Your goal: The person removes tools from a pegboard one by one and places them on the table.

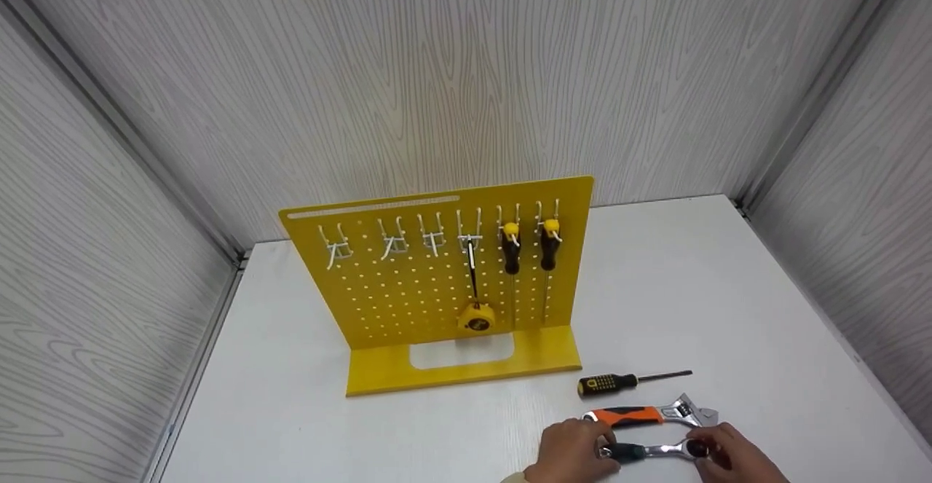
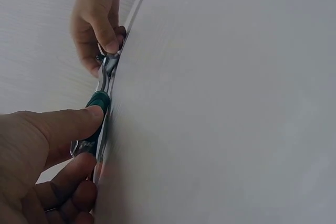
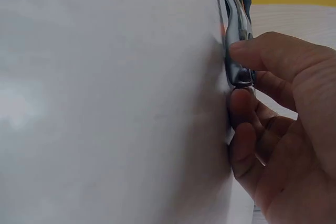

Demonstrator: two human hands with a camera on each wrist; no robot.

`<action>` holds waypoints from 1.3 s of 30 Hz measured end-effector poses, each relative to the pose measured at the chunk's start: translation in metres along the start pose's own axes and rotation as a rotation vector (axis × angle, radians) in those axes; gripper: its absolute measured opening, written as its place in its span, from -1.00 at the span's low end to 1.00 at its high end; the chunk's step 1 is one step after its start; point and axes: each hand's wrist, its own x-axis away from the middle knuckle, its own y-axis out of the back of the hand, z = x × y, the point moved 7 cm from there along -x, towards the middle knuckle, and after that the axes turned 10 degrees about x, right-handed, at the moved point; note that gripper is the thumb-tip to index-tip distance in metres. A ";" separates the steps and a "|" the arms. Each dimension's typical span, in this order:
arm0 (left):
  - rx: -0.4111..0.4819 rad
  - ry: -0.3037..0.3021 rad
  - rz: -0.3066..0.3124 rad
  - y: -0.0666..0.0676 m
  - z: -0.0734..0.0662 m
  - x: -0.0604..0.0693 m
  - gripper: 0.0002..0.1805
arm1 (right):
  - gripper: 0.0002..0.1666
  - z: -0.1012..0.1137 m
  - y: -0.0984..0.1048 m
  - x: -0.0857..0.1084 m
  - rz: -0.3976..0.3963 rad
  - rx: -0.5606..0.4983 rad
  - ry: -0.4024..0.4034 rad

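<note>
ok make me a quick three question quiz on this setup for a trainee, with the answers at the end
1. Multiple choice: what do the left hand and right hand both hold? A) loose screwdriver B) green-handled tool C) tape measure

2. True or false: the tape measure lies flat on the white table.

3. Fill the gap: on the table, the ____ lies between the loose screwdriver and the green-handled tool.

Key:
1. B.
2. False; it hangs on the yellow pegboard.
3. Orange-handled adjustable wrench.
</note>
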 end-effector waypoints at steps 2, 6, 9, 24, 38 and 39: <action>0.022 0.003 0.006 0.002 0.002 0.001 -0.77 | -0.52 0.000 0.000 -0.001 -0.009 -0.007 -0.018; 0.113 0.018 0.018 0.004 0.008 0.002 -0.76 | -0.50 -0.001 -0.001 0.000 -0.022 -0.009 -0.042; 0.186 0.020 0.021 0.004 0.013 0.001 -0.78 | -0.49 -0.003 -0.002 -0.001 -0.028 -0.010 -0.064; 0.428 -0.023 0.179 0.014 0.029 0.009 -0.78 | -0.31 -0.003 0.009 0.012 0.011 -0.086 -0.043; 0.685 -0.052 0.146 0.059 0.063 0.043 -0.76 | -0.38 0.045 0.046 0.037 -0.117 0.003 0.085; 0.675 -0.059 0.116 0.066 0.064 0.044 -0.75 | -0.40 0.052 0.047 0.037 -0.133 -0.017 0.082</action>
